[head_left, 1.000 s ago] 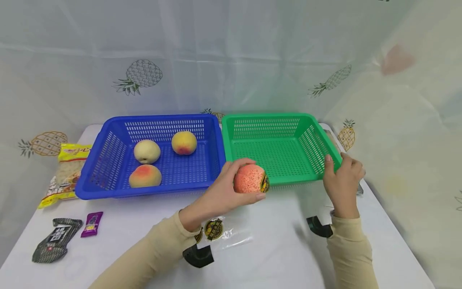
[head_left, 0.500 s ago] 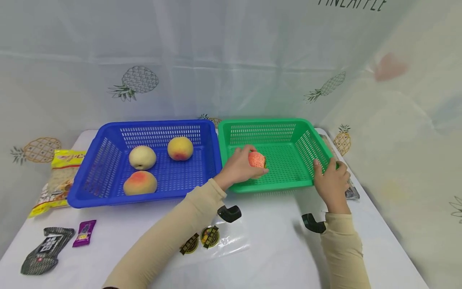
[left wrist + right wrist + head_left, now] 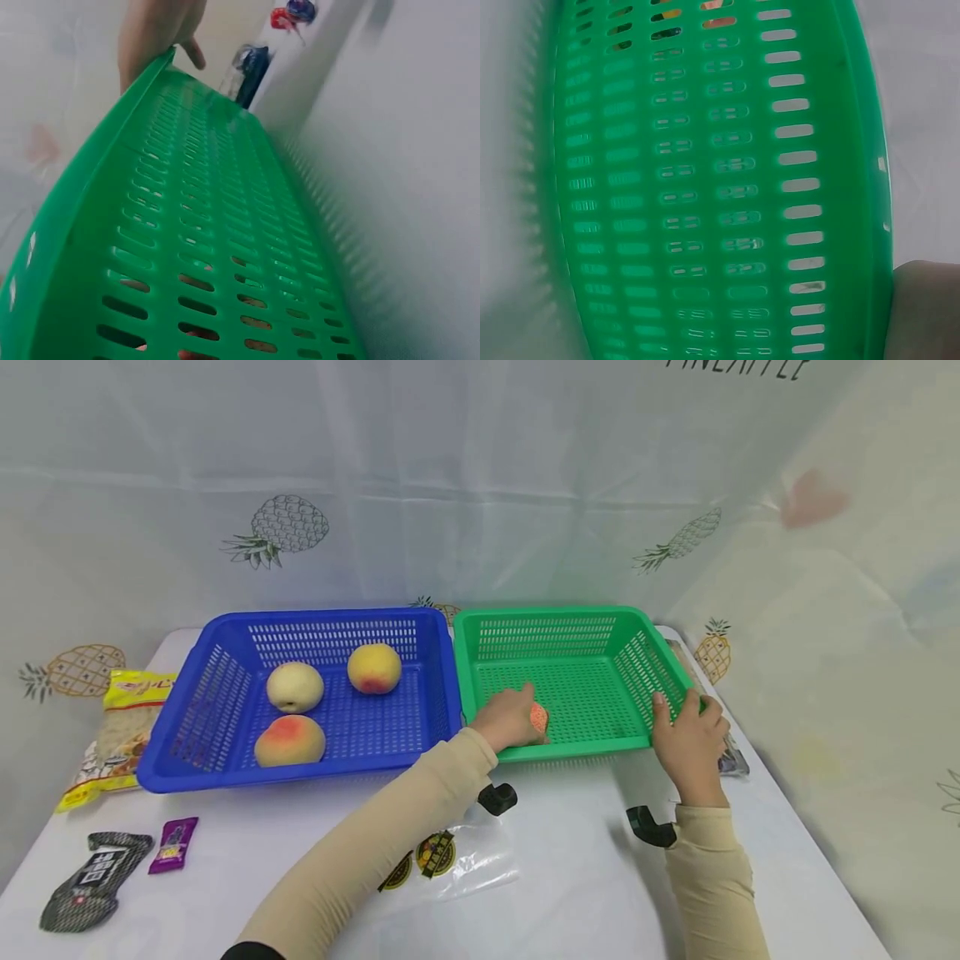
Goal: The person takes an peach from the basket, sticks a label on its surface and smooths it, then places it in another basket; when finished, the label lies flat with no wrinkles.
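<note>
In the head view, my left hand (image 3: 510, 718) reaches into the near left corner of the green basket (image 3: 555, 749), low behind the front rim. It holds a red-speckled, peach-like fruit (image 3: 538, 717), mostly hidden by the fingers. My right hand (image 3: 690, 745) grips the rim at the basket's near right corner. From the left wrist, the outer front wall of the green basket (image 3: 217, 187) fills the view, with my right hand (image 3: 161, 34) at its far end. Through the slots in the right wrist view, bits of the fruit (image 3: 718, 22) show.
Left of the green basket stands a blue basket (image 3: 315, 770) with three peaches (image 3: 291, 741). A yellow snack bag (image 3: 135, 727), a purple packet (image 3: 174, 844) and a dark grey packet (image 3: 93, 881) lie at left. A clear plastic bag (image 3: 476, 864) lies in front.
My left hand has carried the fruit from in front of the baskets into the green basket, then lowered it toward the near left corner. The right hand stays on the rim.
</note>
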Demonstrator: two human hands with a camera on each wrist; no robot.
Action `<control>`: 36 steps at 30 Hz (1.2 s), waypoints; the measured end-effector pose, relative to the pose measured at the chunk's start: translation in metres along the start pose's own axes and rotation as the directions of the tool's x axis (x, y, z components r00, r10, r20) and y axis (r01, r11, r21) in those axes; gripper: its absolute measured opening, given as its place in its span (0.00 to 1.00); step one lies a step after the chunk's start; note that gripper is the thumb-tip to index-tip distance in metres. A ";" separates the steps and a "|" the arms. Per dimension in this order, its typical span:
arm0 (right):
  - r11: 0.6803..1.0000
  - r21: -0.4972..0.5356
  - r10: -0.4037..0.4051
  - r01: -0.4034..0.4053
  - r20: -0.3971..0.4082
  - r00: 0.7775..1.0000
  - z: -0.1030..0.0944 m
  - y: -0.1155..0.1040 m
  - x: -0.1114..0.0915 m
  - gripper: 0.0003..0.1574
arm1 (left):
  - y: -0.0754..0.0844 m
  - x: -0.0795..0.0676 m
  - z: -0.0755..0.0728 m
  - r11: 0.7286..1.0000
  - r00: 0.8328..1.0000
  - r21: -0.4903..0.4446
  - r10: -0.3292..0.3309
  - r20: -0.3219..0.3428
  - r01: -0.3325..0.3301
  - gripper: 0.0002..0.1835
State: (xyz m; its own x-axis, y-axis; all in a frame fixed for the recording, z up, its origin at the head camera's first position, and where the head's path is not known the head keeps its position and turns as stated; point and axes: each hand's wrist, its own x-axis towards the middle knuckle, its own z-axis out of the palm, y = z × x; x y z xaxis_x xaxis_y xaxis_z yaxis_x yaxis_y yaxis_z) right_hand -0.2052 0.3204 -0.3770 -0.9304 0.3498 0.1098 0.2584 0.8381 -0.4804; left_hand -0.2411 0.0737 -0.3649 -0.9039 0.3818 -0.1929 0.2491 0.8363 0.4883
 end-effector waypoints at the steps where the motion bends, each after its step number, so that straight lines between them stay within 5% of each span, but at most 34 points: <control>1: 1.000 -0.001 0.000 0.000 -0.003 1.000 0.000 0.000 0.000 0.48 | 0.000 0.000 0.000 1.000 1.000 -0.001 0.006 0.007 -0.006 0.45; 11: 1.000 0.004 0.009 -0.009 -0.022 1.000 0.002 -0.002 0.001 0.46 | 0.003 -0.006 -0.005 0.987 0.997 0.162 0.036 -0.072 -0.024 0.36; 16: 1.000 0.008 0.005 -0.005 -0.046 0.999 0.003 -0.002 0.003 0.46 | 0.005 -0.008 -0.012 0.970 0.997 0.241 0.041 -0.058 -0.026 0.22; 20: 1.000 0.012 0.005 -0.004 -0.036 0.999 0.003 -0.003 0.003 0.46 | 0.004 -0.016 -0.019 0.959 0.997 0.283 0.027 -0.069 -0.006 0.28; 23: 1.000 0.013 0.005 -0.005 -0.018 1.000 0.003 -0.002 0.003 0.47 | 0.001 -0.033 -0.032 0.976 0.988 0.215 0.065 -0.141 -0.033 0.35; 26: 1.000 0.013 0.011 -0.011 0.000 1.000 0.001 -0.002 0.000 0.47 | -0.013 -0.064 -0.054 0.989 0.956 0.109 0.126 -0.265 -0.100 0.36; 29: 1.000 0.009 0.016 -0.016 0.009 1.000 -0.001 -0.001 -0.002 0.47 | -0.040 -0.105 -0.077 0.990 0.902 0.063 0.139 -0.409 -0.124 0.35; 32: 1.000 0.004 0.025 -0.025 0.029 0.999 -0.002 -0.002 -0.003 0.48 | -0.081 -0.146 -0.095 0.996 0.835 0.085 0.072 -0.546 -0.030 0.38; 36: 0.999 -0.019 0.046 -0.045 0.057 0.997 -0.005 -0.004 -0.001 0.49 | -0.142 -0.188 -0.105 0.982 0.756 0.041 -0.117 -0.644 0.186 0.45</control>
State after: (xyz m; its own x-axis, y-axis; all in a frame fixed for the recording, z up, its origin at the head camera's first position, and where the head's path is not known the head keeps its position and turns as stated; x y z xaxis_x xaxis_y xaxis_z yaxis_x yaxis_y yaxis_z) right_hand -0.2040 0.3181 -0.3711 -0.9307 0.3637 0.0377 0.3050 0.8291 -0.4685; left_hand -0.1433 -0.1581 -0.3087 -0.9364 -0.0621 0.3453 0.0903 0.9084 0.4082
